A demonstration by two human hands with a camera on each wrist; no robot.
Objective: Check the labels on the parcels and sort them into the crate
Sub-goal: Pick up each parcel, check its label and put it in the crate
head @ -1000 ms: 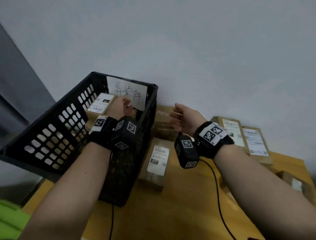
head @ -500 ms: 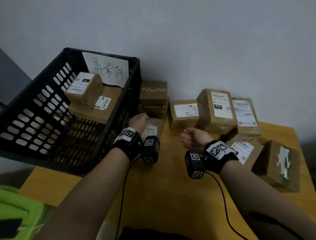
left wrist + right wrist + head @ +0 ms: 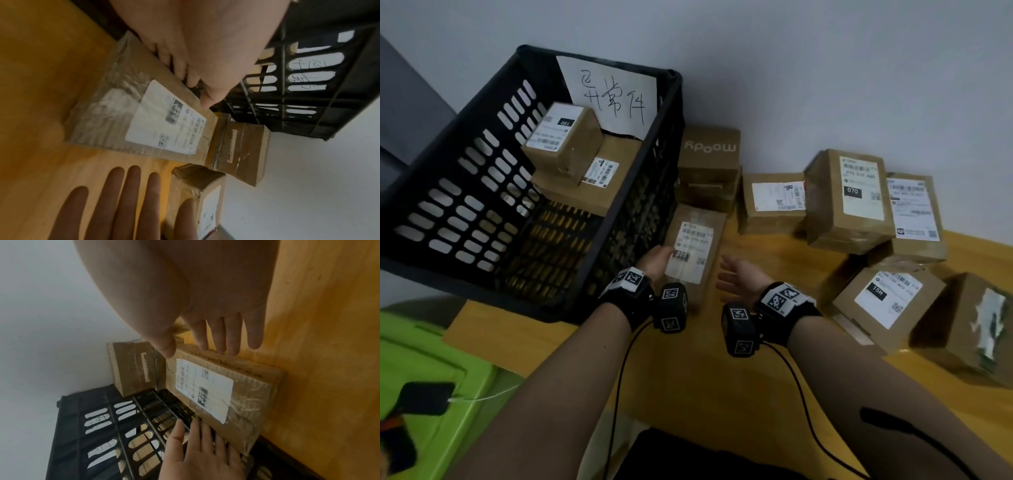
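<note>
A flat brown parcel (image 3: 695,253) (image 3: 144,121) (image 3: 216,386) with a white label marked 320 lies on the wooden table, right beside the black slotted crate (image 3: 448,192) (image 3: 308,97) (image 3: 102,434). My left hand (image 3: 659,258) (image 3: 195,84) has straight fingers along the parcel's left edge, in the gap by the crate wall. My right hand (image 3: 732,277) (image 3: 216,340) is open with fingers spread, just right of the parcel; contact with it is unclear. Two labelled parcels (image 3: 571,150) are stacked inside the crate under a handwritten paper sign (image 3: 613,96).
Several more parcels stand along the wall and to the right: a "moody" box (image 3: 709,154), a labelled one (image 3: 774,202), a 070 box (image 3: 849,198), a 15H box (image 3: 883,301). A green bin (image 3: 431,342) with a black device (image 3: 424,397) sits lower left.
My left hand came out of the crate and down to the flat parcel's left edge. My right hand uncurled from a loose fist and spread beside the parcel.
</note>
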